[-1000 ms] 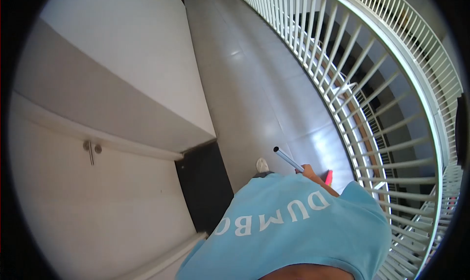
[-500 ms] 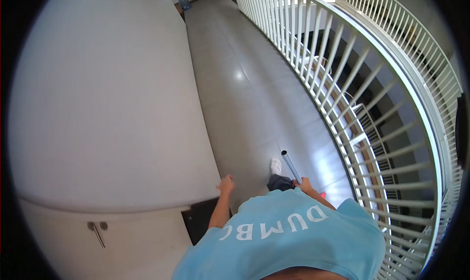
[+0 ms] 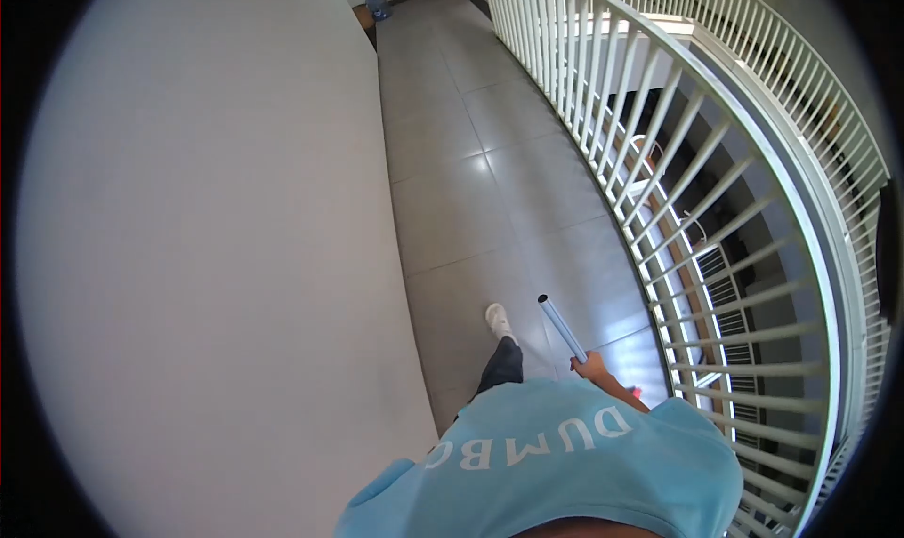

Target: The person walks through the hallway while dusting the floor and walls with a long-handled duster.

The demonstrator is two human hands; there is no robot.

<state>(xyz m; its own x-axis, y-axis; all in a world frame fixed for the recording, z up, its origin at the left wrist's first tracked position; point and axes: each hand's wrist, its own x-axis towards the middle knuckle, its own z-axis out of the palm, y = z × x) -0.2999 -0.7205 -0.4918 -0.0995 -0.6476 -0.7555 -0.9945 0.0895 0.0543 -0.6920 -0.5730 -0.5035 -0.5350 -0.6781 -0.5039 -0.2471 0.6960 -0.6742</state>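
My right hand (image 3: pixel 589 365) is closed around a light-blue hollow tube (image 3: pixel 562 327), a little to the right of my body. The tube slants forward and left, with its dark open end over the floor. Its rear part is hidden behind my hand and shirt. A small red thing (image 3: pixel 637 392) shows low behind my forearm; whether it belongs to the tube I cannot tell. My left hand is out of sight.
A pale wall (image 3: pixel 235 208) runs along my left. To my right curves a white railing (image 3: pixel 650 77) above a lower level. Grey floor tiles (image 3: pixel 452 199) lead forward to a blue water jug (image 3: pixel 379 5) at the far end. One white shoe (image 3: pixel 499 321) steps ahead.
I have moved forward along the walkway, and the door handle on the left has gone from view. My left hand has dropped out of sight. The tube stays in my right hand.
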